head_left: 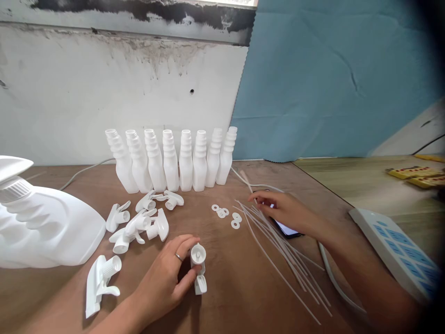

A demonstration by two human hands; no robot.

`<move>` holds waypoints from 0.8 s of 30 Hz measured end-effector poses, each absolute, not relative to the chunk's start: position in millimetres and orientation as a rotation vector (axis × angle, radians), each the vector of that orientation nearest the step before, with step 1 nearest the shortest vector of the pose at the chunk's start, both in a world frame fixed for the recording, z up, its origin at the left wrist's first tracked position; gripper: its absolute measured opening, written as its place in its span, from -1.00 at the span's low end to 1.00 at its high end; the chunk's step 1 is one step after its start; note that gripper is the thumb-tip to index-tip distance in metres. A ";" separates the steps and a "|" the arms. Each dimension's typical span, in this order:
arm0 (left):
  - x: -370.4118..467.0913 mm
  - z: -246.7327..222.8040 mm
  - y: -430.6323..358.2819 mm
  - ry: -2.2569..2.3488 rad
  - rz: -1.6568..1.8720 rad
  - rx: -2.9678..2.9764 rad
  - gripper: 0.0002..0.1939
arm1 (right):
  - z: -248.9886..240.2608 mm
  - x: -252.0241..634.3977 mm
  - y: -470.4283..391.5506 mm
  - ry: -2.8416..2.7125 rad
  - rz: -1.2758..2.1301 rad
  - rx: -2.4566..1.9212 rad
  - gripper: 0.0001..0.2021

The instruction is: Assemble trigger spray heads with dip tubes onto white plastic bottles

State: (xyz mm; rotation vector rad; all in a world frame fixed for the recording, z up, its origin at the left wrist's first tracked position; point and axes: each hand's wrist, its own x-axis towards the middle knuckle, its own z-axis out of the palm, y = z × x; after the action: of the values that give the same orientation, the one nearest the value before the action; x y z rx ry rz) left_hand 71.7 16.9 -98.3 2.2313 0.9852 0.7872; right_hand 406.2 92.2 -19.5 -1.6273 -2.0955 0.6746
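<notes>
- Left hand (167,273): we log it clamped on a white moulded trigger sprayer (199,268), upright on the brown table (236,287).
- Right hand (287,211): fingers spread, resting on thin translucent dip tubes (278,243) and a phone (288,229).
- Ribbed white bottles (174,160) in a row behind.
- Flat ring washers (225,214) between.

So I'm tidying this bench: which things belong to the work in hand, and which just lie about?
In use: spray head in left hand; thin tubes under right hand; washers; loose spray heads; bottles.
Lying about: phone; power strip; yellow packs.
</notes>
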 end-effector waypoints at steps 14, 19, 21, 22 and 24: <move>78.3 -89.2 16.7 1.015 0.721 2.251 -0.66 | -21.0 325.8 54.6 -1.493 1.282 -0.902 -0.69; 78.1 -88.9 15.1 1.008 0.720 2.250 -0.64 | -21.6 311.2 38.5 -1.666 1.122 -0.772 -0.72; 78.4 -87.8 15.0 1.006 0.709 2.241 -0.65 | -21.9 309.5 36.5 -1.719 1.054 -0.779 -0.73; 78.6 -87.2 15.2 1.005 0.703 2.238 -0.66 | -22.1 308.9 36.3 -1.748 1.020 -0.785 -0.73; 78.8 -86.3 15.8 1.005 0.695 2.233 -0.67 | -22.9 308.2 36.6 -1.799 0.977 -0.796 -0.71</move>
State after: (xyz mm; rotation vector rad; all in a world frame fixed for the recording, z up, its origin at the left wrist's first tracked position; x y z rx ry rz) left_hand 78.8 15.8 -86.3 2.2333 1.0046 0.6953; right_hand 308.2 36.6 -22.9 -0.7960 -1.7986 0.9774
